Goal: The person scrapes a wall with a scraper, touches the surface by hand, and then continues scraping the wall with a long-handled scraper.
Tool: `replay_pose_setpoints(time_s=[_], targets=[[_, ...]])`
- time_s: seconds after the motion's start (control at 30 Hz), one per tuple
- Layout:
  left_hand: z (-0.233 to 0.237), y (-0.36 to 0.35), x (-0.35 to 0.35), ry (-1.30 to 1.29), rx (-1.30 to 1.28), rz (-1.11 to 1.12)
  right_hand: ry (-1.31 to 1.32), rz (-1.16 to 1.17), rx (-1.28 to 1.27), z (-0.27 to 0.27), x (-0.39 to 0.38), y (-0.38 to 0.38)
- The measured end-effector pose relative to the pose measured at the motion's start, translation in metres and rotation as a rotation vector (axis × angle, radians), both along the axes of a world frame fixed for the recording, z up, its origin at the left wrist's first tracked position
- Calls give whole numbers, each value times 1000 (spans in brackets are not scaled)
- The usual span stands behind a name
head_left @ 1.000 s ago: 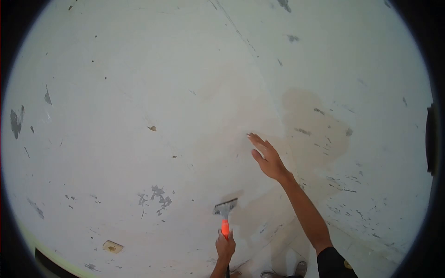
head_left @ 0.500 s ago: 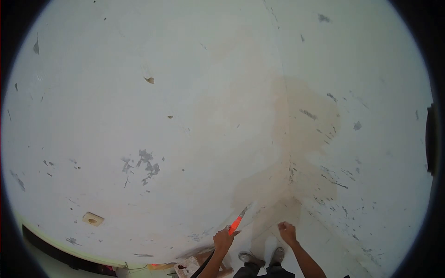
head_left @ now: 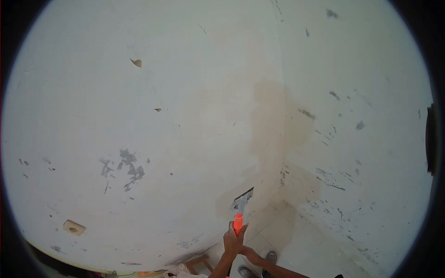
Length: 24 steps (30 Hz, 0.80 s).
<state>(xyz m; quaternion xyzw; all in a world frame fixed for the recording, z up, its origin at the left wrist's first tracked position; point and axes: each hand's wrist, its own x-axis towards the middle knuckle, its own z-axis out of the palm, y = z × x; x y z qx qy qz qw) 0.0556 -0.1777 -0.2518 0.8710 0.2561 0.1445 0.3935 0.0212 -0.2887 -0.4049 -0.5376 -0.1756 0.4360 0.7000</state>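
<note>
My left hand (head_left: 234, 240) is wrapped round the orange handle of a scraper (head_left: 238, 222). Its wide metal blade points up and away from me, with a dark edge slanting up to the right and pale smears on the face. In this view the blade overlaps the lower part of the left wall (head_left: 185, 148), near the corner. A dark shaft runs back under my left wrist. My right hand (head_left: 248, 252) reaches in from the right, close against the left wrist and in line with that shaft. Its fingers are hidden behind the left hand.
The right wall (head_left: 352, 153) bears several grey scuffs; bare grey patches (head_left: 132, 167) mark the left one. A beige socket (head_left: 74, 227) sits low at left. A wooden stool (head_left: 199, 264) stands at the wall's foot, near my shoes (head_left: 271, 256) on the tiled floor (head_left: 273, 231).
My right hand has moved left, from apart as a fist to behind my left wrist. The scraper has turned so its blade face shows, and moved up slightly. The view has shifted right.
</note>
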Motion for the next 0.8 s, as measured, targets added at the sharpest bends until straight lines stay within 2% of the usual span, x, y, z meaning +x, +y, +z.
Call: replay_pose_setpoints(time_s=[0.03, 0.17, 0.23, 0.27, 0.33, 0.4, 0.47, 0.5, 0.57, 0.6, 0.67, 0.77, 0.8], targets=[[6, -1, 4, 6, -31, 8, 226, -59, 92, 1, -12, 6], [7, 5, 13, 14, -154, 19, 197, -202, 137, 14, -36, 27], [-1, 13, 10, 23, -148, 1, 119, -396, 263, 20, -33, 43], [-5, 18, 9, 26, -144, -11, 121, -404, 267, 23, -29, 50], [-16, 35, 4, 88, -138, -74, 267, -445, 337, 33, -18, 59], [-21, 46, -2, 154, -133, -132, 270, -473, 360, 30, -11, 73], [-21, 54, -4, -147, -381, -200, 271, -497, 387, 34, -1, 89], [-39, 65, -7, -146, -374, -201, 171, -557, 320, 42, 8, 96], [-94, 91, -24, -379, -418, -246, 72, -613, 257, 55, 23, 110], [-119, 99, -39, -378, -412, -248, 10, -619, 257, 60, 31, 117], [-161, 113, -69, -300, -679, -68, -52, -617, 253, 58, 41, 131], [-191, 131, -77, -276, -663, -64, 18, -568, 287, 51, 45, 147], [-200, 136, -81, -266, -660, -59, -41, -586, 272, 47, 45, 151]])
